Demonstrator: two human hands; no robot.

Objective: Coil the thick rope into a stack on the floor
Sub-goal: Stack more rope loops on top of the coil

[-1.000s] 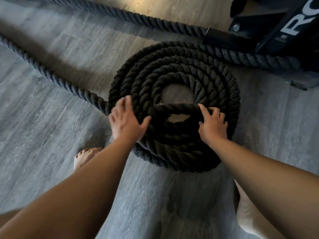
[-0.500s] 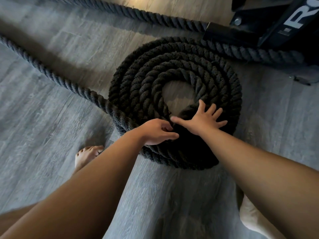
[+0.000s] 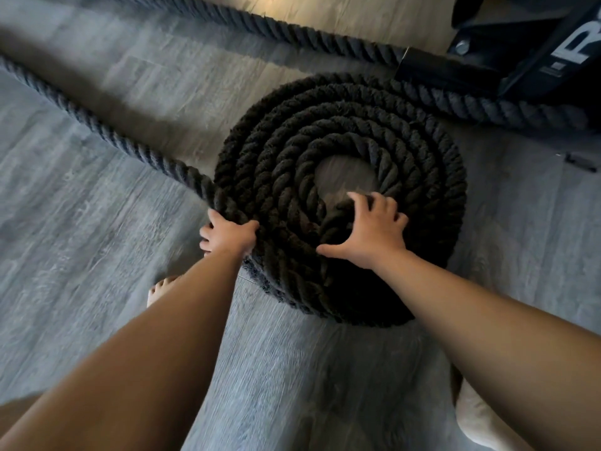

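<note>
Left hand point(image 3: 227, 236) has shifted since half a second ago: then it sat on the near middle of the coil, close to the right hand; now it is at the coil's left outer edge. Its fingers point(image 3: 208, 237) wrap the outside and its thumb lies over the top of the thick rope point(image 3: 325, 125), gripping it where the loose run point(image 3: 97, 125) joins the outermost turn.

Right hand point(image 3: 367, 232) has stayed near the centre, but its shape changed. Earlier the fingers were splayed flat. Now they are bent and hooked over the innermost turn at the edge of the central hole, with the thumb stretched out to the left across the next turns.

Rope: black, heavy, twisted-strand lay with a fuzzy, fibrous face. It lies on the floor point(image 3: 81, 320) as a round flat spiral of several turns, stacked in more than one layer at the near side. Bare floor shows through the round hole in its centre. A second run point(image 3: 292, 30) crosses the top of the view, and another point(image 3: 487, 105) leaves the coil to the right.

Floor: grey wood-grain planks, matte. A black metal frame point(image 3: 520, 43) with white lettering and a bolt stands at upper right, beside the rope. A bare foot point(image 3: 159, 288) shows under the left forearm.
</note>
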